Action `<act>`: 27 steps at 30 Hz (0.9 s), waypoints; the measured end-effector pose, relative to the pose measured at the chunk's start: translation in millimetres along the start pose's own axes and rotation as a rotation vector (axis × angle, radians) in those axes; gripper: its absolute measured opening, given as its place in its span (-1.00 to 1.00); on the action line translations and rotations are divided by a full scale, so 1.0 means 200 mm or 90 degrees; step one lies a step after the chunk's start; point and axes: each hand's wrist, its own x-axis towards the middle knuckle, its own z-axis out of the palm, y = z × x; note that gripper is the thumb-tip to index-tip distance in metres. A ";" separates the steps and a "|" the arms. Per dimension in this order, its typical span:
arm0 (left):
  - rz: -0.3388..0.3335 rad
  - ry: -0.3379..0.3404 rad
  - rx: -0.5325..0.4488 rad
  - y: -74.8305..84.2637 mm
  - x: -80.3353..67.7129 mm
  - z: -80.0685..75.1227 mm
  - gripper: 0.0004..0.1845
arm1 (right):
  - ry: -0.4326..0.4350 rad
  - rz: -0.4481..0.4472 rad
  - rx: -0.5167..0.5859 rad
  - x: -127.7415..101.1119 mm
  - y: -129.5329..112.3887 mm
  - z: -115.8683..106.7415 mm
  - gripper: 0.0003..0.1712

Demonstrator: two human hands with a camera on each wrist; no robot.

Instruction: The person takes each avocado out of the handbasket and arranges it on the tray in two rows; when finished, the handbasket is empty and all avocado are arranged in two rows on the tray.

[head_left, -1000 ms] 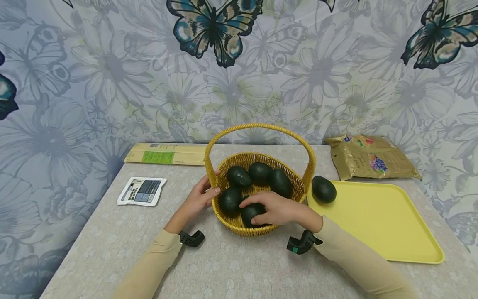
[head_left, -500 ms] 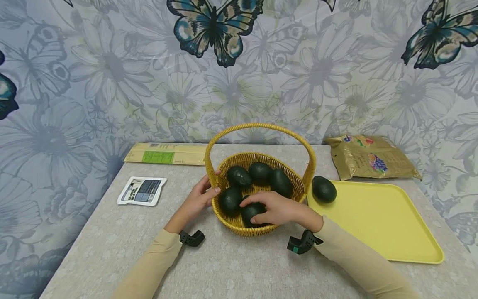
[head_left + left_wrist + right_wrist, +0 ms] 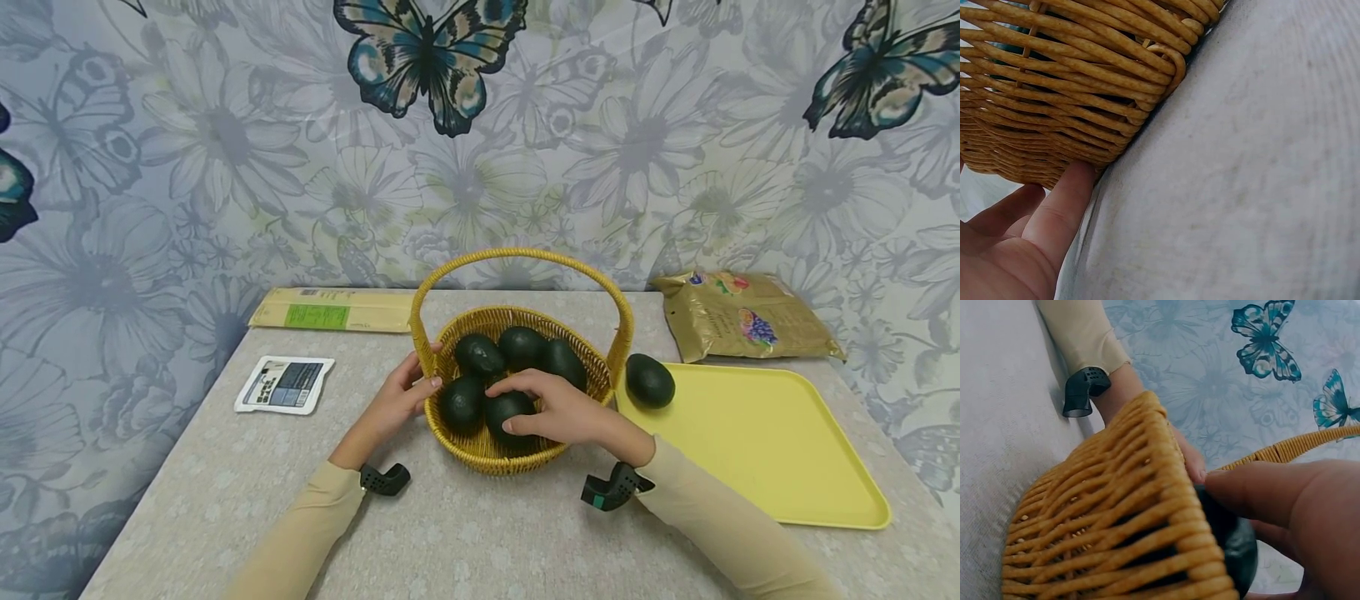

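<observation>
A yellow wicker basket (image 3: 487, 463) with a tall arched handle stands on the table, several dark green avocados inside it. My left hand (image 3: 397, 392) holds the basket at its left side, thumb by the foot of the handle. The left wrist view shows fingers (image 3: 1063, 212) against the outer weave. Over the front of the basket, my right hand (image 3: 558, 407) grips the nearest avocado (image 3: 504, 414), fingers at its far side and thumb at its near side. In the right wrist view that avocado (image 3: 1244, 553) shows partly behind the basket wall.
Right of the basket, one avocado (image 3: 649, 381) lies at the corner of a yellow tray (image 3: 765, 450). Behind the tray is a gold bag (image 3: 750, 317). A white packet (image 3: 285, 384) and a flat pale-yellow package (image 3: 337, 310) lie at the left.
My right hand has risen slightly with the avocado, so more of the fruit and the basket floor in front of it shows. My left hand stays in place on the basket.
</observation>
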 end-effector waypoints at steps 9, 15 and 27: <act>-0.003 -0.003 -0.016 0.00 0.00 0.00 -0.37 | 0.057 0.014 0.066 -0.03 -0.02 -0.05 -0.50; -0.007 0.000 -0.014 0.00 -0.01 0.00 -0.37 | 0.058 0.002 0.094 -0.08 -0.01 -0.09 -0.50; -0.021 0.009 0.013 0.00 0.00 0.00 -0.37 | 0.052 -0.045 0.200 -0.25 0.00 -0.22 -0.50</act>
